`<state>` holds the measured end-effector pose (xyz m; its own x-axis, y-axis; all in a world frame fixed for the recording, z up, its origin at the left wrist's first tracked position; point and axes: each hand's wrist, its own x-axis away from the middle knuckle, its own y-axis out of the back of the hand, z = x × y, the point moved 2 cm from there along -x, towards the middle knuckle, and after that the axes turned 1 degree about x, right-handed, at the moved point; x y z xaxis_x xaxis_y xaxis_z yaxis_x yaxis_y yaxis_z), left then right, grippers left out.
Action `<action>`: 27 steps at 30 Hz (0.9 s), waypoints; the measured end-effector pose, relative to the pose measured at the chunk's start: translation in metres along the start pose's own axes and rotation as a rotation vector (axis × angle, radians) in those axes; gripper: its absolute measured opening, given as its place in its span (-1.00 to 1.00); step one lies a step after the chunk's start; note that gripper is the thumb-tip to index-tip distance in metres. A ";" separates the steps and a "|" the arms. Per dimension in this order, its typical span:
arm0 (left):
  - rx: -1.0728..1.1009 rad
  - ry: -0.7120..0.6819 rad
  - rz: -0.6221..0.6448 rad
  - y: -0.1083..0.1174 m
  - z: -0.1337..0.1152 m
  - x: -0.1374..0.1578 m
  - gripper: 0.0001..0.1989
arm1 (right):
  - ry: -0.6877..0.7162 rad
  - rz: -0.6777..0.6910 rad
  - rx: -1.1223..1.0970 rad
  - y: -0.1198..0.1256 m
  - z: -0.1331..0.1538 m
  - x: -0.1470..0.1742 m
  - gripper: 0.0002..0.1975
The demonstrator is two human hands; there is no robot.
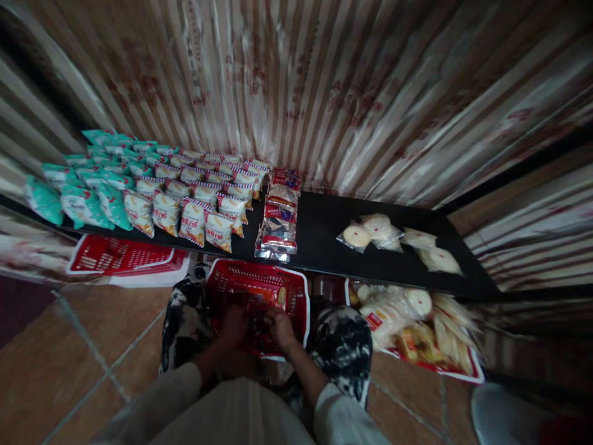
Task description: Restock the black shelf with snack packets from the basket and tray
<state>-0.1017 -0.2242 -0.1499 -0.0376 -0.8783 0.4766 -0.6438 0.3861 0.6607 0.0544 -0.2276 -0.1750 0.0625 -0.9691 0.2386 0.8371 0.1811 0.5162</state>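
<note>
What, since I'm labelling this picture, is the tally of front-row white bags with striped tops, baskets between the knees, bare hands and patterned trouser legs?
White bags, front row: 4
Red basket: 1
Left hand and right hand: 2
Patterned trouser legs: 2
Total: 9

On the shelf [319, 235]: bags [147, 187] left; packets [280, 216] middle; wrapped rounds [382, 230] right; basket [304, 303] before it.

Both hands [235, 322] [280, 329] are inside the red basket [299, 296]
</note>
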 end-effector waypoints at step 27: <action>0.674 -0.425 0.071 0.064 -0.075 0.039 -0.75 | -0.042 -0.353 -0.967 0.125 0.126 0.029 -0.64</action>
<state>-0.0867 -0.2129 -0.0458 -0.2969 -0.9425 0.1534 -0.9470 0.3113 0.0799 0.0928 -0.2116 0.0001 -0.2751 -0.9311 0.2395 0.8847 -0.3427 -0.3160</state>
